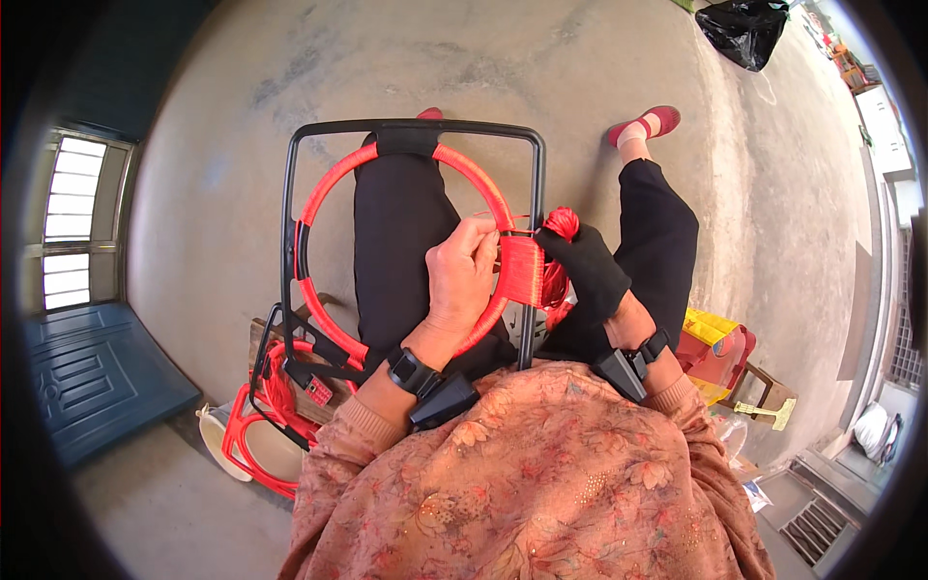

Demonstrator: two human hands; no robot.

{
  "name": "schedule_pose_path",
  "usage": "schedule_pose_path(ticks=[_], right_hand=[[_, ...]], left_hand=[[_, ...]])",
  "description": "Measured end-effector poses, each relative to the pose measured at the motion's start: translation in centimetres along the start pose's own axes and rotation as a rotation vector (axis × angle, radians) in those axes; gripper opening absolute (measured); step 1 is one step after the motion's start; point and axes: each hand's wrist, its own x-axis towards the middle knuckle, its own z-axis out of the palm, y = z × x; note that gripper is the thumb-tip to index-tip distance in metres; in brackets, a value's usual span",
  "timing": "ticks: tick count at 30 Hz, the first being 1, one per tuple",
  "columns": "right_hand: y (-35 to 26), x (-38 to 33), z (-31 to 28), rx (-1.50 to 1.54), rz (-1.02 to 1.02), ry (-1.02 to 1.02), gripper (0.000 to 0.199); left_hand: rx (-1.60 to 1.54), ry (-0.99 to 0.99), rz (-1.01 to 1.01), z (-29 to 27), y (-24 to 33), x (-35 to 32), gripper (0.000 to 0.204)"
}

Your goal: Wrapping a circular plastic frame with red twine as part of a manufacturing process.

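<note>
Across my lap lies a black rectangular metal frame point(538, 184) with a round ring point(324, 193) fixed inside it, wound in red-orange cord. A thick block of wound cord point(523, 271) joins the ring's right side to the frame's right bar. My left hand point(462, 275), bare, is closed in a pinch at the ring's inner edge, beside that block; its fingertips are partly hidden. My right hand point(592, 266), in a black fingerless glove, grips a bundle of red cord point(561, 224) just outside the right bar. Short strands stretch between the two hands.
More red-wound frames point(253, 447) lean by a pale bucket point(220, 443) at lower left. On my right are a red and yellow bag point(713, 348) and a yellow-headed tool point(770, 414). A black plastic bag point(742, 31) sits far right; a blue door panel point(92, 377) is left.
</note>
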Motion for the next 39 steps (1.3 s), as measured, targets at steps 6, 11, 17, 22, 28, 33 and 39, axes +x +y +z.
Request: schedule_pose_path(ticks=[6, 11, 17, 22, 28, 33, 39], right_hand=[[-0.2, 0.4, -0.3, 0.038, 0.002, -0.006, 0.028], [0.0, 0.6, -1.6, 0.168, 0.097, -0.141, 0.03], [0.1, -0.1, -5.1, 0.077, 0.133, -0.3, 0.024], [0.7, 0.0, -4.1, 0.807, -0.007, -0.095, 0.018], [0.1, 1.5, -3.1, 1.221, -0.078, -0.222, 0.019], [1.4, 1.0, -3.6, 0.986, -0.062, -0.189, 0.022], [-1.0, -0.2, -3.7, 0.737, 0.052, -0.008, 0.017]], left_hand=[[0.1, -0.033, 0.037, -0.2, -0.2, 0.6, 0.01], [-0.15, -0.04, -0.156, -0.2, 0.7, 0.5, 0.013], [-0.448, -0.045, -0.26, -0.9, 0.5, 0.2, 0.017], [-0.444, -0.08, -0.326, -0.7, 0.7, 0.3, 0.019], [-0.857, -0.174, -0.547, -0.2, 1.5, 0.5, 0.03], [-1.052, -0.385, -0.629, -0.8, 2.1, 0.7, 0.035], [-0.806, -0.184, -0.478, -0.4, 0.4, 0.6, 0.028]])
